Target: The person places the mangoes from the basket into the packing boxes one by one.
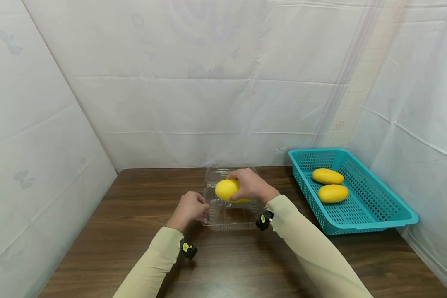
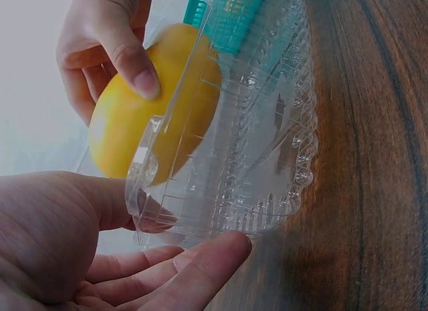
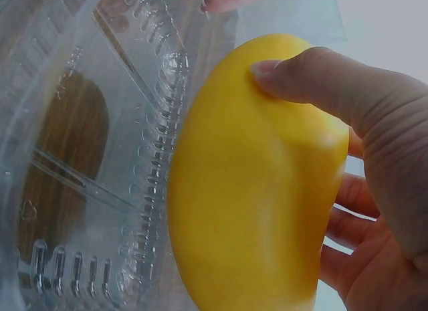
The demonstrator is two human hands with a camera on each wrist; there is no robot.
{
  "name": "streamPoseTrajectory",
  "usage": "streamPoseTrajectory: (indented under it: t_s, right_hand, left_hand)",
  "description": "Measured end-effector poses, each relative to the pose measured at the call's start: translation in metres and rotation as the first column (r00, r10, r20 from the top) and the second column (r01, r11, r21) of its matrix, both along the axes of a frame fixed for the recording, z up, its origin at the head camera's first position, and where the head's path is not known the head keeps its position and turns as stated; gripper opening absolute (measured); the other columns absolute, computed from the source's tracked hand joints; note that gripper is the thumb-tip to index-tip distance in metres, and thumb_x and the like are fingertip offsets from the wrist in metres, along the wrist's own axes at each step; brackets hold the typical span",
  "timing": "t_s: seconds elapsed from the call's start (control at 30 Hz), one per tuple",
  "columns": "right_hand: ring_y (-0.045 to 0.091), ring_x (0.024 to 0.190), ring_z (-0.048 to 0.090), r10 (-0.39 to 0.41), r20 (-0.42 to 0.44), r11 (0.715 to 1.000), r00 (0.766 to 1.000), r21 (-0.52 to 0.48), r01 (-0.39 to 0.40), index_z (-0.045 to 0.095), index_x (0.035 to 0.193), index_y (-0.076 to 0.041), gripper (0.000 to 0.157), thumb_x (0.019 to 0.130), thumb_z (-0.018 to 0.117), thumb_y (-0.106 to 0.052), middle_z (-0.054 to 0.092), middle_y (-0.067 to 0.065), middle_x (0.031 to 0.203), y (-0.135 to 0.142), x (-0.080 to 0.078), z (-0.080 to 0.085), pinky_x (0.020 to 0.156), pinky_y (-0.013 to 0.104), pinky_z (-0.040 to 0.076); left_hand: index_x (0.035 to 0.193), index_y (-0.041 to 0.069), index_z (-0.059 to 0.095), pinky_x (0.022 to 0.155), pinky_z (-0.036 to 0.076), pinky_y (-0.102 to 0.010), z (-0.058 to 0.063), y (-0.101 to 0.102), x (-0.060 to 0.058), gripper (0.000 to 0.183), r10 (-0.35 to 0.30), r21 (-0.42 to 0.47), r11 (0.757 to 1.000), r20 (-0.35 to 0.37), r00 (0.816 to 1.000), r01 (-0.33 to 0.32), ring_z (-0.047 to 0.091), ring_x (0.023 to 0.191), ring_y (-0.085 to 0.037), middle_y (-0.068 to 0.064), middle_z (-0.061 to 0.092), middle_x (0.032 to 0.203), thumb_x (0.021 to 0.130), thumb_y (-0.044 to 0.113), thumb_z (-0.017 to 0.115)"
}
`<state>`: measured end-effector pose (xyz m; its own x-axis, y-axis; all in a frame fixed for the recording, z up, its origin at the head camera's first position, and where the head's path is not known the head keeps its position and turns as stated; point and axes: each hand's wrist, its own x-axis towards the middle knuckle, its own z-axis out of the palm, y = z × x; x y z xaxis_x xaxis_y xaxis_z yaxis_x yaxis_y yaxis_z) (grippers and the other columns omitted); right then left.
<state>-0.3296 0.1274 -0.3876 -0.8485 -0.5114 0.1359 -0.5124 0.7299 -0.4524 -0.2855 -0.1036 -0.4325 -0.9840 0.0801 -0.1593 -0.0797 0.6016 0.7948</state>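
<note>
My right hand [image 1: 250,185] grips a smooth, bright yellow, mango-shaped fruit [image 1: 226,189], thumb on one face and fingers curled round the other. I hold it above the clear, ribbed plastic clamshell container [image 1: 231,226], which lies open near the middle of the far edge of the dark wood-grain tabletop [image 1: 141,194], its lid laid back toward that edge. My left hand [image 1: 191,207] pinches the container's left side wall between thumb and fingers.

I judge the fruit firm and of modest weight; its glossy skin could slip, so a broad grip across its rounded middle suits it better than fingertips at a tapered end. The container looks very light, thin and springy, apt to slide or buckle if knocked; the rim at its side is the sensible place to steady it, with little squeeze.

By the tabletop's right edge stands a turquoise perforated plastic basket [image 1: 376,226], holding two more yellow fruits [image 1: 332,193] side by side near its left wall.
</note>
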Motion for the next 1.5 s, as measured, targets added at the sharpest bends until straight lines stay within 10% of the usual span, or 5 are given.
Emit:
streamPoseTrajectory:
  t_s: [1.5]
  right_hand:
    - [0.018,0.104,0.064,0.021,0.031,0.996,0.999,0.081,-0.024,0.069,0.13,-0.01,0.062,0.074,0.091,-0.027,0.071,0.004,0.126,-0.031,-0.005,-0.015,0.091,0.035,0.056]
  left_hand:
    - [0.074,0.005,0.06,0.058,0.063,-0.031,0.0,0.0,-0.001,0.018,-0.013,-0.031,0.999,-0.002,1.0,0.013,0.073,0.06,-0.017,-0.011,0.069,0.075,0.09,0.007,0.069]
